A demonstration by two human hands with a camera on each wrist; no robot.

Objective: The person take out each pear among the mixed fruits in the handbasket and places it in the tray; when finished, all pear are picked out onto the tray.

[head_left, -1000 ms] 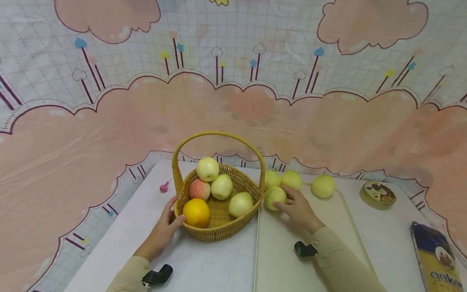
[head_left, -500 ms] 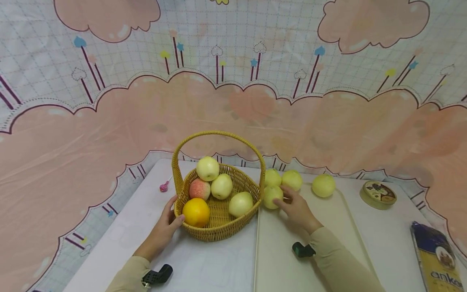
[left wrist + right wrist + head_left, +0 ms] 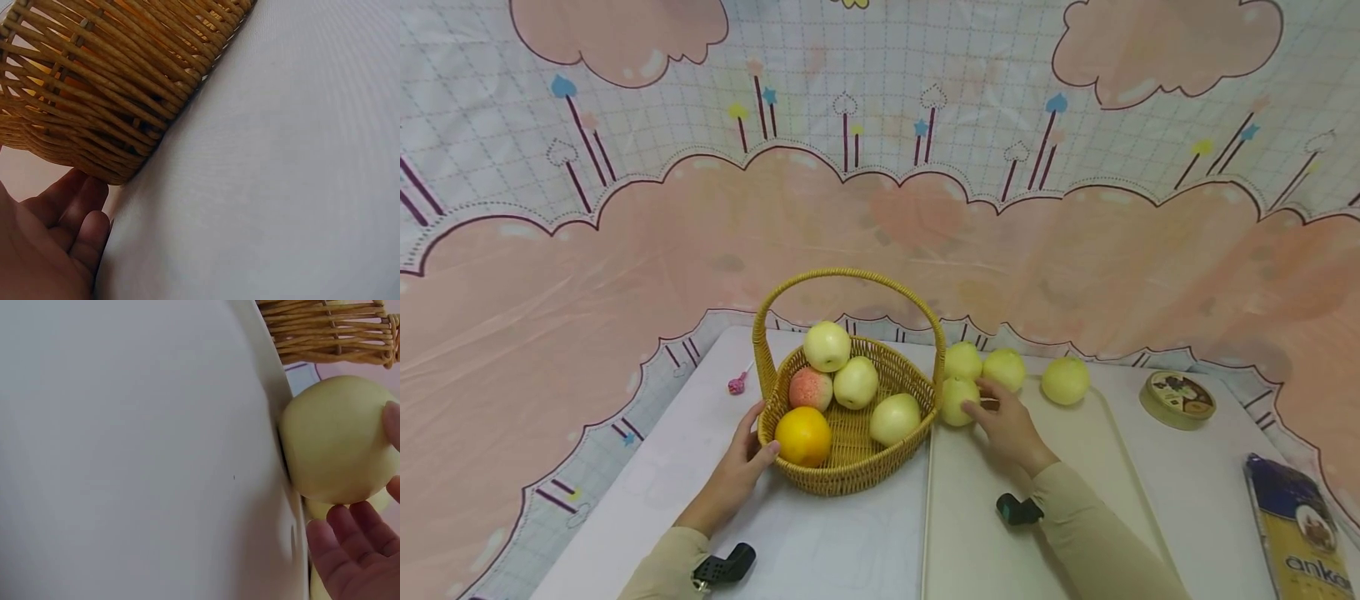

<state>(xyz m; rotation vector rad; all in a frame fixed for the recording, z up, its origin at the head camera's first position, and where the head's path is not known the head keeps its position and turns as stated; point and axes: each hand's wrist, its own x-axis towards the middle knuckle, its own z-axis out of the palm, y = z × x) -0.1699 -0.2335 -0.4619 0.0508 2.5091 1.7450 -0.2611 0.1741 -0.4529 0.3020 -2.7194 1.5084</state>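
Observation:
A wicker basket with a tall arched handle stands on the table. My left hand holds its left side, thumb at the rim; in the left wrist view, fingers of that hand lie against the outer weave. Inside are an orange, a peach and several pale green fruits. Just right of the basket, my right hand holds a round yellow-green fruit between thumb and fingers. The right wrist view shows this fruit at the tray's edge, close to the basket.
Behind the held fruit sit two similar fruits, and another lies farther right, at the far edge of a cream tray. A round tin and a packet are at the right; a lollipop lies left.
My right hand has shifted the held fruit slightly left and away from me. The two fruits behind it have moved a little. My left hand and the basket have stayed put.

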